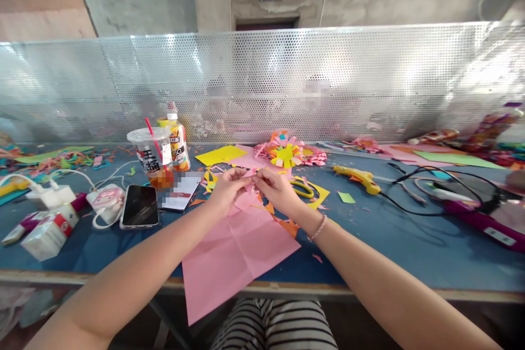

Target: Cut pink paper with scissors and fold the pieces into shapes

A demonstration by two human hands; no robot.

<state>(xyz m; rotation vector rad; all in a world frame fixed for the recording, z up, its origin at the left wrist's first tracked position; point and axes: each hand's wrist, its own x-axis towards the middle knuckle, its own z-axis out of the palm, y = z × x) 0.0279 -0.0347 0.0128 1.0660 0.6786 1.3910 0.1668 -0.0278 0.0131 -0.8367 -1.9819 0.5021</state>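
My left hand (pixel 229 187) and my right hand (pixel 275 190) meet over the middle of the table, both closed, pinching a small pink paper piece (pixel 245 200) between the fingertips. Right below it a large creased pink paper sheet (pixel 240 249) hangs partly over the table's front edge. Whether the small piece is joined to that sheet, I cannot tell. Beside my right hand lie yellow-handled scissors (pixel 302 190) on a yellow paper scrap (pixel 322 198). Just behind my hands sits a paper flower (pixel 288 156) with yellow and pink petals.
At left stand a plastic drink cup (pixel 150 156) with a straw and a bottle (pixel 178 142), near a phone (pixel 140 206), chargers (pixel 107 199) and a small box (pixel 51 232). A yellow glue gun (pixel 361 179) lies right, its cable trailing. A perforated metal screen (pixel 369 87) borders the back.
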